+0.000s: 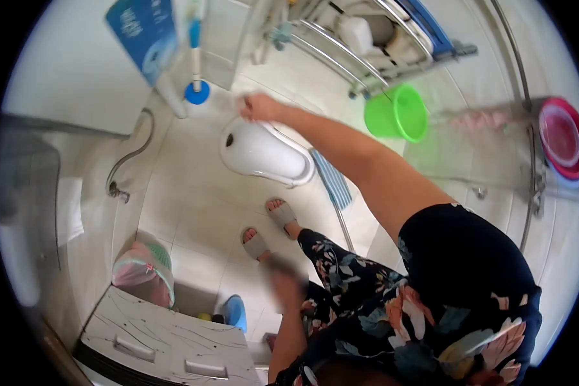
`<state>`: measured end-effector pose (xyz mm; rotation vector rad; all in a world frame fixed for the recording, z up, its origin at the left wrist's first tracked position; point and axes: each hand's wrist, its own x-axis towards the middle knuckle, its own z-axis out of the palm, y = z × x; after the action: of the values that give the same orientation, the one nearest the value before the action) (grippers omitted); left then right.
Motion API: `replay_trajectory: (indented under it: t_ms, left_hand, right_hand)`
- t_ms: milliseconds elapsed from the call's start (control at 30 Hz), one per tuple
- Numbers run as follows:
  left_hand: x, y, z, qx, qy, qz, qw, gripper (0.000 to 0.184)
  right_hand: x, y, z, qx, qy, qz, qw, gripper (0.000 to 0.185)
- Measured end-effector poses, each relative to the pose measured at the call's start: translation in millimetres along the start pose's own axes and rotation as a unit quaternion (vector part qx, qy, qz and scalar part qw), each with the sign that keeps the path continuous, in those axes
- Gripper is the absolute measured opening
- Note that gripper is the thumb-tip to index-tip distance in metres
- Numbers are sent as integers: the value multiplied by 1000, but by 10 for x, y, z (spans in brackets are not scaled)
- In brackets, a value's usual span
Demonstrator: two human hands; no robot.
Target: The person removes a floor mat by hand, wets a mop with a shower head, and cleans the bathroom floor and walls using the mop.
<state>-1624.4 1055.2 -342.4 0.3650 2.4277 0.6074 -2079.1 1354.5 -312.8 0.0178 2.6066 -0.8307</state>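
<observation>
Right hand (258, 108) curled together near toilet (264, 149); left hand (285, 288) blurred, cannot tell

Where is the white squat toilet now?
In the head view, the squat toilet is on the floor, up and slightly left of centre, below the right hand, with the striped mop at its right end.

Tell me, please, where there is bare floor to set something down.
Bare floor lies between the wall valve and the squat toilet, and again between the pink-lined basket and the slippers. It is crowded right of the toilet, with the striped mop and green bucket, and by the cabinet, with the basket and blue container.
</observation>
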Motion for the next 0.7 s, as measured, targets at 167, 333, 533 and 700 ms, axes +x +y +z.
replay_trajectory:
  t_ms: [167, 333, 533, 700]
  left_hand:
    - [-41, -236, -334, 60, -44, 150, 986, 20]
    - [-48, 47, -802, -44, -165, -65, 983, 20]
    - [7, -746, -21, 80, -225, 245, 940, 25]
    - [-137, -17, -472, 84, -270, 224, 933, 30]
  right_hand:
    - [-3239, 1264, 1170, -87, -155, 207, 962, 46]
    - [-6623, 948, 1100, 5, -153, 508, 847, 36]
    - [-8543, 860, 204, 72, 213, 694, 684, 26]
    - [-8820, 1281, -444, -39, 267, 681, 681, 29]
